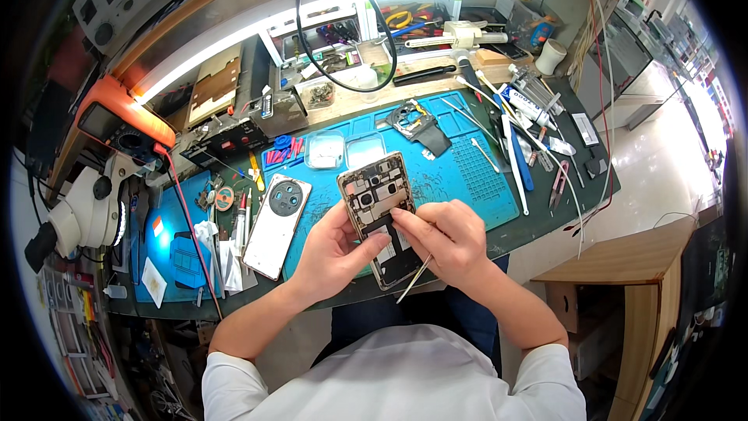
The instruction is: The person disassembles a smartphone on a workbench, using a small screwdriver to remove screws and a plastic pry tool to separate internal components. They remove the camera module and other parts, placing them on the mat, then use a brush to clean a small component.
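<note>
In the head view, my left hand (331, 253) is clamped on the edge of the opened phone (378, 191), at its eight o'clock. My right hand (448, 242) sits at its four, fingertips together at the bared insides, a thin tool (413, 281) held under the fingers. The phone is between my hands, top tipped toward eleven; a white panel (265, 235) lies apart at nine. I judge I'm handling inner parts; that calls for steady support and a light touch.

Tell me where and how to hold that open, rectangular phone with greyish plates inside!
Grip the phone by its long edges, probably from left and right: it's a slim slab, and its open side faces upward, so the edges seem safest.
</note>
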A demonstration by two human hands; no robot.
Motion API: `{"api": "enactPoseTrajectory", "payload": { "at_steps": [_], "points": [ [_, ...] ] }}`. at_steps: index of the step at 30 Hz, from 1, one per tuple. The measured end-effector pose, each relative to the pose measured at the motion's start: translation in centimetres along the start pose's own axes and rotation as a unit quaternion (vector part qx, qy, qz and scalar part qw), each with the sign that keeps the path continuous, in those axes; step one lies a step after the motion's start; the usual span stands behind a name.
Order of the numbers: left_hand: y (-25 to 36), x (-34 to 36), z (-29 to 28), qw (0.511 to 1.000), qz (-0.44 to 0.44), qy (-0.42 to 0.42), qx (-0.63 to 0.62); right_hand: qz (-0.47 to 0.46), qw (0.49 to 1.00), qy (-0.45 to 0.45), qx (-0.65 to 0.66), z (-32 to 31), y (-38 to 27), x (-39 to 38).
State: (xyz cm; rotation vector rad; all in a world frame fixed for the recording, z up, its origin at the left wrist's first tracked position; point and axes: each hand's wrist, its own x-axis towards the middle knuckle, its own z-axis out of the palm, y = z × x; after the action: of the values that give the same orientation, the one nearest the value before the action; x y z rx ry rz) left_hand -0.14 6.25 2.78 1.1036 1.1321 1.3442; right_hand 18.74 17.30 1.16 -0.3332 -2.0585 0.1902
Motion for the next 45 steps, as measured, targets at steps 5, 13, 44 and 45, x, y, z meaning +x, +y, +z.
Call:
{"api": "enactPoseTrajectory", "payload": {
  "at_steps": [5, 13, 44, 45],
  "points": [
    [-0.1, 0.2, -0.3, 1.0, -0.015, -0.002, -0.011, -0.025, 0.998, -0.051, -0.005, -0.9, 0.8, 0.7],
    [0.2, 0.2, -0.3, 0.999, -0.035, -0.015, 0.012, 0.042, 0.986, -0.144, 0.075, -1.9, 1.1, 2.8],
    [-0.6, 0.9, -0.9, 0.865, 0.086, 0.009, 0.493, 0.446, 0.846, -0.078, 0.28, -5.8, 0.0, -3.7],
    [-0.5, 0.8, -0.5, 0.852, 0.117, 0.034, 0.508, 0.37, 0.888, -0.092, 0.257, -5.6, 0.3, -4.3]
  ]
}}
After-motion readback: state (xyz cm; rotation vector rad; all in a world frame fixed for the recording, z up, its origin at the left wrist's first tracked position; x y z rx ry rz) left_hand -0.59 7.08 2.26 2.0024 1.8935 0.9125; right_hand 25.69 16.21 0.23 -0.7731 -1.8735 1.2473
